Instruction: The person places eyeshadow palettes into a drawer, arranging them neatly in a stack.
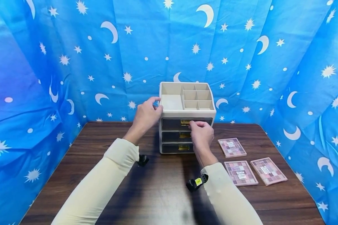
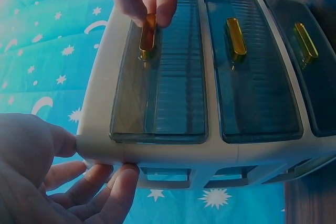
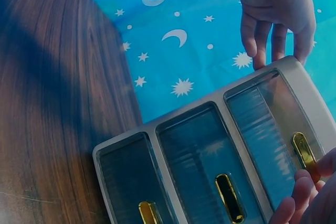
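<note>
A cream desktop organizer [image 1: 187,111] with three dark see-through drawers stands toward the back of the table, its drawers all pushed in. My left hand [image 1: 147,114] rests at the organizer's upper left edge. In the left wrist view, the fingers [image 2: 119,195] of that hand touch the side wall, with the thumb at the front corner. My right hand [image 1: 202,135] pinches the gold handle [image 2: 149,35] of the top drawer [image 1: 171,124] between thumb and fingers. Lower down, the middle drawer [image 2: 257,93] and bottom drawer [image 1: 171,148] have matching gold handles.
Three flat makeup palettes with gridded covers lie on the right of the brown wood table [image 1: 101,162]: one behind [image 1: 232,147], one in front [image 1: 241,173] and one farther right [image 1: 268,171]. A blue cloth [image 1: 146,40] with moons and stars hangs around the table.
</note>
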`<state>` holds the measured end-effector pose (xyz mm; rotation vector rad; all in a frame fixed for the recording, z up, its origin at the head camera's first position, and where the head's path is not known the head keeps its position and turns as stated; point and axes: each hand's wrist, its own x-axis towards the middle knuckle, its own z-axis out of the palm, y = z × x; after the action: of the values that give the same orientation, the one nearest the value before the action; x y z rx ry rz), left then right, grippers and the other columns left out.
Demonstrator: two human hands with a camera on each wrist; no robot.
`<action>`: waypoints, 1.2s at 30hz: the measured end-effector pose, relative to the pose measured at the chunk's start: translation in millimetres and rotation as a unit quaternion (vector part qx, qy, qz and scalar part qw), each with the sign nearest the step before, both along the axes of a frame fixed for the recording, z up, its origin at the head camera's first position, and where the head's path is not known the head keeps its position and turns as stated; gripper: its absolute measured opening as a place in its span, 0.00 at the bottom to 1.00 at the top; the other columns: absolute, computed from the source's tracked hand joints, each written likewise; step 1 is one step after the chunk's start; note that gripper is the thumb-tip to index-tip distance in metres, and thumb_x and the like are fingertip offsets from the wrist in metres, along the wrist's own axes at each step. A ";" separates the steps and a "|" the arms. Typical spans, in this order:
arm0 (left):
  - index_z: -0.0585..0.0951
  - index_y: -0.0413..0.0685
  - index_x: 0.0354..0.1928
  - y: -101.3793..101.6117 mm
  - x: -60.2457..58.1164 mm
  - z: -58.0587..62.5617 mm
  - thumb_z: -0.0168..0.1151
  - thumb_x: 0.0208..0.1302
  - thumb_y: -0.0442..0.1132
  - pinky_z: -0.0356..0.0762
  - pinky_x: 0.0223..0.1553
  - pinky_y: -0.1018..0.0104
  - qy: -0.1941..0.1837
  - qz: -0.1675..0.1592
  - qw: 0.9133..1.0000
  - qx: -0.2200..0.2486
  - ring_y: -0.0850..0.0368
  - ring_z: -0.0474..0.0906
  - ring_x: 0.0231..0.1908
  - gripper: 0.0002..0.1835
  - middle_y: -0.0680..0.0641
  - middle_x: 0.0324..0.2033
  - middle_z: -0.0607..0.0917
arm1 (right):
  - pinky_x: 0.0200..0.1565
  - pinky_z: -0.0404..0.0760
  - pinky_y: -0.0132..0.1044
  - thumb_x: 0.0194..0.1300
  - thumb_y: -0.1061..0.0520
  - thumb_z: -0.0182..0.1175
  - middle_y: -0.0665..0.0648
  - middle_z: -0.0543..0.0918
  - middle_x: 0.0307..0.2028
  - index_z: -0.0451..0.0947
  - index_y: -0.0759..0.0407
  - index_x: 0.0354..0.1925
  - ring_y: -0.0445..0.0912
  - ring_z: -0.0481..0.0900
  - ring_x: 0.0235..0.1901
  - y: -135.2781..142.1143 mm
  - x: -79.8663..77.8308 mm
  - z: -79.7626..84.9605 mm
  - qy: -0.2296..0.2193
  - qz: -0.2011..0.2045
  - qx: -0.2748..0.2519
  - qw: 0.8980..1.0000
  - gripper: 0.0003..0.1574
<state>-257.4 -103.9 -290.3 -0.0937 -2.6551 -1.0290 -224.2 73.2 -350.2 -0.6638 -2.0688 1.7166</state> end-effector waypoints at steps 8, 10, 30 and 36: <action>0.73 0.56 0.64 3.6 0.0 -5.8 0.52 0.68 0.49 0.77 0.37 0.58 0.002 -0.007 1.000 0.006 0.52 0.79 0.36 0.23 0.47 0.36 0.85 | 0.33 0.72 0.36 0.53 0.45 0.66 0.57 0.86 0.31 0.83 0.53 0.29 0.48 0.80 0.27 6.1 11.7 -3.5 -0.020 0.010 -0.018 1.000 0.13; 0.73 0.56 0.64 3.6 0.0 -5.6 0.52 0.67 0.49 0.77 0.37 0.58 0.001 -0.006 1.000 0.005 0.51 0.80 0.36 0.23 0.46 0.36 0.85 | 0.28 0.73 0.34 0.53 0.46 0.66 0.57 0.88 0.31 0.83 0.53 0.29 0.46 0.80 0.23 6.8 15.4 -3.5 -0.019 0.014 -0.026 0.999 0.12; 0.72 0.55 0.65 4.1 -5.3 0.6 0.50 0.68 0.49 0.77 0.38 0.56 0.002 -0.002 1.000 0.000 0.49 0.79 0.37 0.24 0.44 0.38 0.85 | 0.20 0.72 0.32 0.55 0.50 0.66 0.57 0.88 0.31 0.83 0.56 0.30 0.41 0.74 0.17 10.3 49.9 -1.0 0.005 0.053 -0.082 0.995 0.10; 0.72 0.56 0.64 3.6 -4.8 0.3 0.51 0.68 0.50 0.75 0.39 0.56 0.001 0.000 1.000 -0.004 0.49 0.79 0.38 0.24 0.45 0.38 0.85 | 0.20 0.72 0.31 0.55 0.52 0.65 0.54 0.88 0.29 0.82 0.56 0.30 0.41 0.75 0.17 13.1 60.8 -1.8 -0.009 0.044 -0.092 0.995 0.09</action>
<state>-262.2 -100.3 -290.1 -0.0959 -2.6569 -1.0187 -163.3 86.4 -352.0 -0.6525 -1.9953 1.9745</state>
